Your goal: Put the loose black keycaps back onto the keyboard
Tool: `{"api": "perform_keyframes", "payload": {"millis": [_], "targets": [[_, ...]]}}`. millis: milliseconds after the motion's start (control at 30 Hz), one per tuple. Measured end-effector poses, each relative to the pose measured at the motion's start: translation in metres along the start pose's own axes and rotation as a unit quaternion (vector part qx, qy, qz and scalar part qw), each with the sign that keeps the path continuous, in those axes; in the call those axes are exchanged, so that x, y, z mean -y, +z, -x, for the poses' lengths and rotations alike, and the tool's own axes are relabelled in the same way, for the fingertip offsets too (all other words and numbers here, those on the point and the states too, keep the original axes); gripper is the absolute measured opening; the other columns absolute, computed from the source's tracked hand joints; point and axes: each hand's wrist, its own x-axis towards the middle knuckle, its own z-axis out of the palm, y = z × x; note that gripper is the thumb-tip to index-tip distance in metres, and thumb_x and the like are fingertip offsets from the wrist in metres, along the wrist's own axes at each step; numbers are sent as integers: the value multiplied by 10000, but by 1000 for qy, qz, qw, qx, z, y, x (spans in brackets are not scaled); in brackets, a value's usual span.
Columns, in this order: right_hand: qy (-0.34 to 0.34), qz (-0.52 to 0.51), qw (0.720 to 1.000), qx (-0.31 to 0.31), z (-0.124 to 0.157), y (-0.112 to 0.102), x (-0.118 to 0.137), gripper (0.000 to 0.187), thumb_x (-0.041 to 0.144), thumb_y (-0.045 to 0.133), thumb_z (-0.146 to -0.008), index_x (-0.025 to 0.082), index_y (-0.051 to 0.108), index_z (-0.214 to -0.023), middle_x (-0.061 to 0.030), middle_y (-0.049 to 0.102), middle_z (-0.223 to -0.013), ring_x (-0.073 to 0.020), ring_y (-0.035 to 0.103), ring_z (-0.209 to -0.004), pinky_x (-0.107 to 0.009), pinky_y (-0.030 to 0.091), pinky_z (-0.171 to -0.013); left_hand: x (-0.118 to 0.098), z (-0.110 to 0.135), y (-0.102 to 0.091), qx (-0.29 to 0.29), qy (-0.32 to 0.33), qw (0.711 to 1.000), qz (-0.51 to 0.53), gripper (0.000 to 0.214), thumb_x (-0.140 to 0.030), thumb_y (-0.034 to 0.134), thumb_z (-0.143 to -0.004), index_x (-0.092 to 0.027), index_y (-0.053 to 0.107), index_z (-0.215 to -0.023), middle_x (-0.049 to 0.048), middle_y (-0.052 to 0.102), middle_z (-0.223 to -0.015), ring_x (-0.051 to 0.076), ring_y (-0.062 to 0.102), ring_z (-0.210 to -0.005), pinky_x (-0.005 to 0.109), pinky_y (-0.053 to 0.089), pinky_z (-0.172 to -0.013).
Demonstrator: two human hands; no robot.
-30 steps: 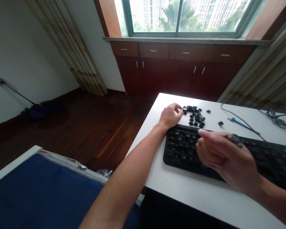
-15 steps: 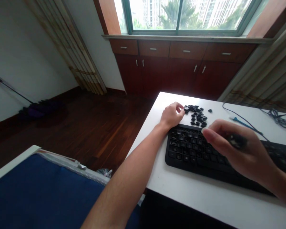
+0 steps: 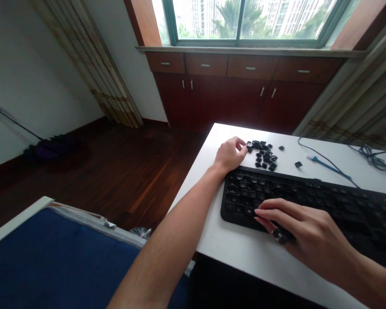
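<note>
My left hand (image 3: 230, 153) rests at the back left of the white table, thumb and forefinger pinched at the edge of a pile of black keycaps (image 3: 265, 157). Whether a keycap sits between those fingertips is hard to make out. The black keyboard (image 3: 234, 193) lies in front of it, several of its key places looking bare. Over the keyboard's lower left part is my right hand (image 3: 305, 227), closed, its fingertips down at the bottom-row keys. A small dark tool with a shiny end (image 3: 279, 236) shows under its fingers; its kind is unclear.
Two loose keycaps lie apart from the pile, one a single keycap (image 3: 298, 164) behind the keyboard. A blue stick-like tool (image 3: 331, 167) and a dark cable (image 3: 371, 156) are at the back right. A blue zipped cover (image 3: 67, 257) stands at lower left.
My right hand has moved down and left, from above the keyboard's middle to its bottom-left keys. A loose keycap behind the keyboard now shows. My left hand stays put.
</note>
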Motion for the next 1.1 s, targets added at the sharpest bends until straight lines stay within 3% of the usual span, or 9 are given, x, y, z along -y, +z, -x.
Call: {"api": "perform_keyframes", "payload": {"millis": [167, 300, 467, 567, 633, 700, 800, 967, 1100], "targets": [[18, -42, 999, -2, -10, -2, 3, 277, 106, 559, -914, 220, 637, -1154, -61, 716, -1086, -181, 713, -879, -281, 569, -734, 0, 0, 0, 0, 1, 1000, -1, 147, -275, 608, -861, -189, 670, -964, 32, 711, -870, 165, 643, -771, 286, 504, -728], [14, -19, 999, 22, -12, 2, 2, 275, 114, 564, -909, 225, 641, -1149, -60, 700, -1117, -185, 709, -870, -302, 569, -741, -1, 0, 0, 1, -1, 1000, -3, 148, -277, 605, -866, -189, 669, -967, 36, 712, -878, 164, 647, -782, 288, 509, -742], [-37, -8, 999, -36, 6, 0, 6, 326, 159, 633, -898, 178, 613, -1223, -99, 696, -1069, -168, 694, -815, -272, 550, -675, 0, -1, 0, 6, 3, 1000, 0, 146, -274, 610, -862, -186, 667, -963, 37, 715, -883, 163, 643, -779, 288, 506, -741], [-109, -1, 994, -4, 15, -3, 16, 357, 272, 703, -877, 172, 639, -1213, -78, 702, -938, -170, 680, -734, -281, 538, -626, 1, -1, 1, 7, 9, 1000, 5, 142, -276, 609, -861, -183, 667, -950, 37, 715, -879, 159, 637, -764, 287, 498, -729], [-140, -7, 989, 42, 17, -2, 21, 258, 235, 639, -914, 178, 661, -1164, -48, 685, -827, -154, 639, -626, -285, 505, -554, 1, -2, 1, 8, 9, 1000, 4, 145, -279, 609, -860, -182, 669, -947, 38, 715, -876, 158, 634, -758, 287, 495, -725], [-134, -3, 989, 66, 17, 1, 21, 232, 164, 523, -952, 179, 666, -1134, -47, 681, -808, -152, 612, -582, -294, 481, -524, 0, -1, 0, 9, 6, 1000, 1, 150, -283, 608, -860, -180, 672, -950, 40, 716, -880, 158, 636, -761, 285, 495, -727], [-99, 29, 994, 40, 16, 1, 19, 303, 111, 421, -964, 181, 650, -1149, -75, 721, -907, -171, 655, -662, -303, 508, -583, 0, -1, 0, 13, 2, 1000, -1, 157, -283, 606, -862, -180, 675, -958, 43, 718, -888, 159, 640, -772, 285, 499, -738], [-98, 30, 995, -17, 9, -6, 37, 247, 176, 486, -975, 165, 630, -1176, -72, 746, -890, -163, 684, -681, -270, 526, -598, 0, -3, 0, 11, 0, 1000, 1, 158, -274, 608, -854, -173, 679, -953, 50, 715, -885, 161, 635, -770, 291, 499, -744], [-105, 42, 994, -5, 0, 5, 54, 261, 295, 542, -968, 174, 637, -1179, -58, 726, -838, -178, 669, -618, -294, 508, -514, 2, -2, 1, 8, 1, 1000, 7, 170, -295, 603, -859, -169, 674, -949, 54, 713, -887, 159, 629, -773, 287, 494, -749]]}}
